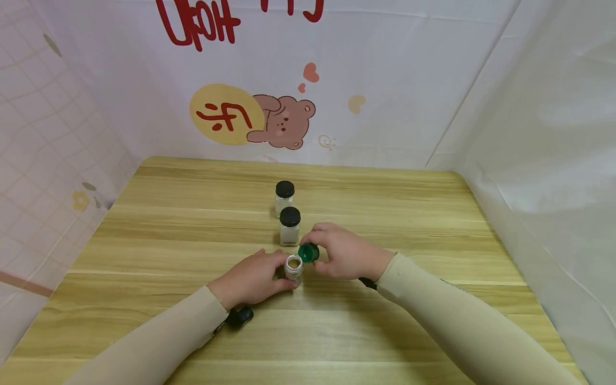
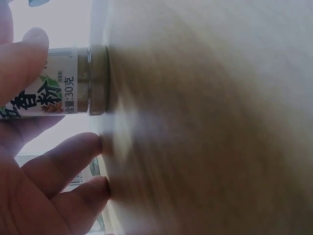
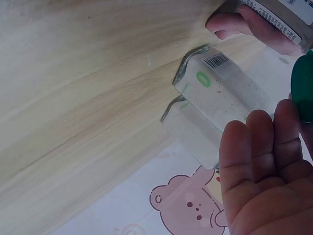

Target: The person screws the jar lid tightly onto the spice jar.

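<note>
The left hand grips a small clear jar, its mouth uncovered, standing upright on the table. In the left wrist view the jar has a printed label and brown contents near its base, with the thumb of the left hand across the label. Just right of the jar's mouth, the right hand pinches a green cap tilted with its hollow side toward the jar. In the right wrist view the cap shows at the edge, beside the spread fingers of the right hand.
Two clear jars with black lids, a nearer one and a farther one, stand behind the hands on the wooden table. A printed white sheet hangs behind the table's far edge, and sheets flank both sides.
</note>
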A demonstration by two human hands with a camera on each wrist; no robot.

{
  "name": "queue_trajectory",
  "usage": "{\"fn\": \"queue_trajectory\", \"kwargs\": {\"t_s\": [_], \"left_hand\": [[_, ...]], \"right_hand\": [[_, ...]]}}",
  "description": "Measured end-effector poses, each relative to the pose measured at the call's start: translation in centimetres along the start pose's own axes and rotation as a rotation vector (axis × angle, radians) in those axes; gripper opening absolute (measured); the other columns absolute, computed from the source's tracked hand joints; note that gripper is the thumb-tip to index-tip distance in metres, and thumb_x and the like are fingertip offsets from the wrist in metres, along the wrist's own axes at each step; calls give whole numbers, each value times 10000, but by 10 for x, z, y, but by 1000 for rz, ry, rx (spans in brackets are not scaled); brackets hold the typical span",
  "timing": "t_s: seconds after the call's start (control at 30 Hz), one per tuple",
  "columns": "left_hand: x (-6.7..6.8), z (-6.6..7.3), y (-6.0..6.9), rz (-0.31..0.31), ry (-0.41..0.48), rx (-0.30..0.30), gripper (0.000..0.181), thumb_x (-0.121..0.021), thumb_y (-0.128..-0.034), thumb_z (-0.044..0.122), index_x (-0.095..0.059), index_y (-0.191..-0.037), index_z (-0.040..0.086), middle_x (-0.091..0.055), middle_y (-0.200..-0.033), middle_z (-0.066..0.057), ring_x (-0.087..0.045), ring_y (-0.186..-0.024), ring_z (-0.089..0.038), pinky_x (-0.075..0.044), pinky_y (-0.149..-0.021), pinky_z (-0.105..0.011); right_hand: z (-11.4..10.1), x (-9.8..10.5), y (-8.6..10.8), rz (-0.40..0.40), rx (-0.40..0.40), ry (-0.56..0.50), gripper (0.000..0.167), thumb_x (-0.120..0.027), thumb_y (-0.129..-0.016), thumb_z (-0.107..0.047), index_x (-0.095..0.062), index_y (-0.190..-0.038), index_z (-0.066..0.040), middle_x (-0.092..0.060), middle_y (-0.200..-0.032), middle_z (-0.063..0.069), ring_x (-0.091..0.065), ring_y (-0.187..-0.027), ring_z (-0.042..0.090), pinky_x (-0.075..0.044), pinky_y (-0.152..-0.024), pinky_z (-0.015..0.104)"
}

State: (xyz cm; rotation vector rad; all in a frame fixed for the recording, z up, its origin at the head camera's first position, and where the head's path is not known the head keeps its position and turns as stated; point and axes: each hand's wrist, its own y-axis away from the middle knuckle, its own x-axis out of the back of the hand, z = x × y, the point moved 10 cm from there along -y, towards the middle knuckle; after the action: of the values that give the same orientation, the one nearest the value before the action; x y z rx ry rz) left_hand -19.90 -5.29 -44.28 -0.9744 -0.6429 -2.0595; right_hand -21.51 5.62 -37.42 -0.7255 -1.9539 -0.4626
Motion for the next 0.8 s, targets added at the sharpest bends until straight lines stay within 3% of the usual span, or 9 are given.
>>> {"fn": "queue_trajectory", "kwargs": {"t_s": [0.33, 0.8], "left_hand": [[-1, -2, 0, 12, -3, -1, 346, -787, -954, 397, -690, -1234, 219, -740, -1181, 96, -715, -1167, -192, -324, -1206, -701], [-1, 0, 1, 4, -14, 11, 300, -785, -956, 393, -709, -1208, 250, -665, -1081, 103, -711, -1079, -179, -326, -1221, -673]], "right_hand": [[-4, 2, 1, 4, 43, 15, 363, -754, -866, -87, -714, -1225, -130, -639, -1070, -45, -588, -1013, 117, -546, -962, 323], [-6, 6, 0, 2, 71, -61, 350, -728, -878, -84, -720, -1222, -144, -649, -1089, -53, -602, -1065, 119, -545, -996, 335]]}}
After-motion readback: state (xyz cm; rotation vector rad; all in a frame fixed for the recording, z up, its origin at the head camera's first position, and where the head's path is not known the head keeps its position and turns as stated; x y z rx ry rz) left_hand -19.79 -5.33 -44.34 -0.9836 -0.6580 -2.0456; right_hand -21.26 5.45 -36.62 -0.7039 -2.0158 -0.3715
